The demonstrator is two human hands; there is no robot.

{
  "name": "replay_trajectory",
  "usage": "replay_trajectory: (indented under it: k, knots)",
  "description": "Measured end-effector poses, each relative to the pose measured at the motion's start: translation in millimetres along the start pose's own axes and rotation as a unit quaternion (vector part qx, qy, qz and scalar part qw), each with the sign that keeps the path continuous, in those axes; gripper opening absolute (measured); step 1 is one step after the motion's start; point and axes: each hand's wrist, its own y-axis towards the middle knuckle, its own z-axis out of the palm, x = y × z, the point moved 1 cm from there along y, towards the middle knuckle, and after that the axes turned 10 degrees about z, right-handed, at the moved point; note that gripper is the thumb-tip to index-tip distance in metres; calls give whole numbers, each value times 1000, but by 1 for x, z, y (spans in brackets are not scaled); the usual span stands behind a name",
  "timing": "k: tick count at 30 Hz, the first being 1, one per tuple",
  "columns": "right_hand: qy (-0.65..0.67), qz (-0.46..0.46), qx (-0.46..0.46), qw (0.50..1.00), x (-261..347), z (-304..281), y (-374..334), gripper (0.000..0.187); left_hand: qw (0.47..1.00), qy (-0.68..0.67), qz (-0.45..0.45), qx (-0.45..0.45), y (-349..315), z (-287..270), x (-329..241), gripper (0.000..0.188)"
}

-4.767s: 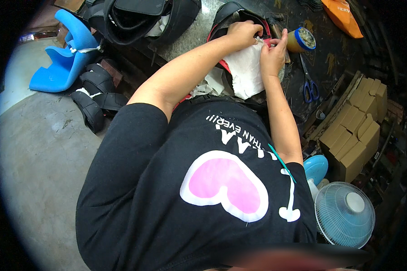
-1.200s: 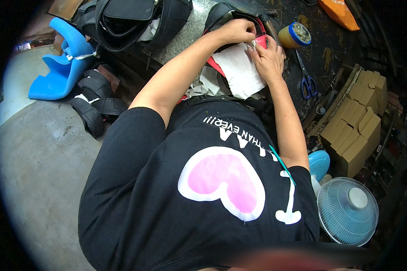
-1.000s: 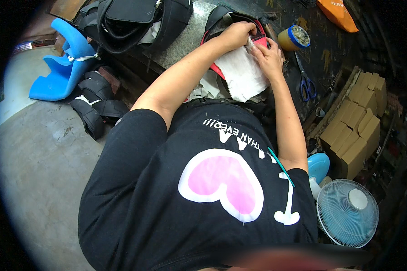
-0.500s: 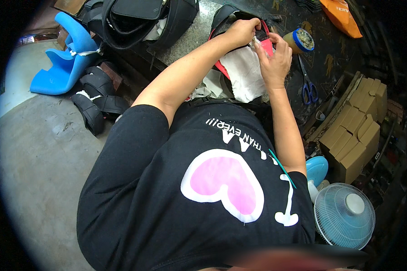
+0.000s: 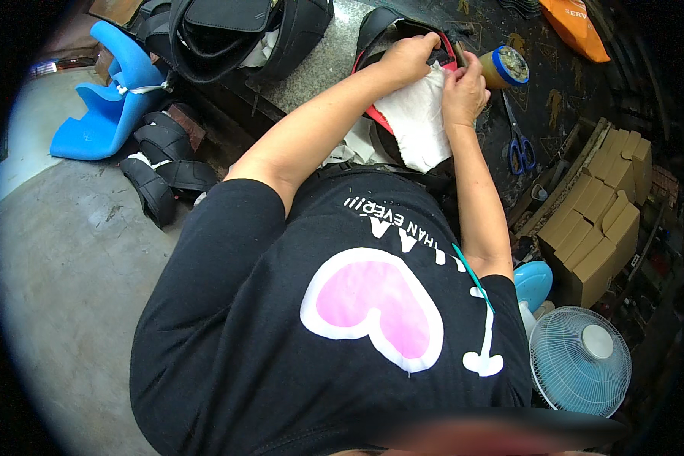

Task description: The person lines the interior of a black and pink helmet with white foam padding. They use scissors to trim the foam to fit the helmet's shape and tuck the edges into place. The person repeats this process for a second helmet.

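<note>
Foam [image 5: 102,128] in bright blue is seen at far left, tied round with white. Beside it, black padded straps [image 5: 163,131] are heaped; higher up, a bulky black bag-like piece [image 5: 232,15] is set. Farther right, a black piece with red trim [image 5: 375,25] is partly covered by the left hand [image 5: 409,59] — its fingers are bent at the upper edge of a white cloth [image 5: 418,125], though whether anything is pinched cannot be told. The cloth is spread over the red-trimmed piece, between both hands, its lower corner pointed toward a black shirt [image 5: 220,327]. Near its upper right edge, the right hand [image 5: 464,93] is placed with fingers curled; any grip is hidden. Just beyond, a blue-rimmed jar [image 5: 498,70], blue-handled scissors [image 5: 515,153] and an orange bag [image 5: 574,30] are found — then cardboard boxes [image 5: 596,235] and a fan [image 5: 577,365].
</note>
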Motion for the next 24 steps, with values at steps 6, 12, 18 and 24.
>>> replay_trajectory:
  k: [6, 12, 18, 24]
  knots:
    - [147, -101, 33, 983, 0, -4, -9, 38, 999, 1, -37, 36, 7, 1, 4, 47]
    - [38, -112, 115, 986, -5, 1, -16, 40, 994, -54, -78, 46, 12, -4, 6, 33]
    - [-104, -170, 106, 974, -3, -14, -27, 45, 997, 37, -55, -48, 10, -4, 5, 23]
    - [3, -38, 209, 977, -12, -10, -1, 45, 996, 7, -84, -21, 16, -4, 11, 25]
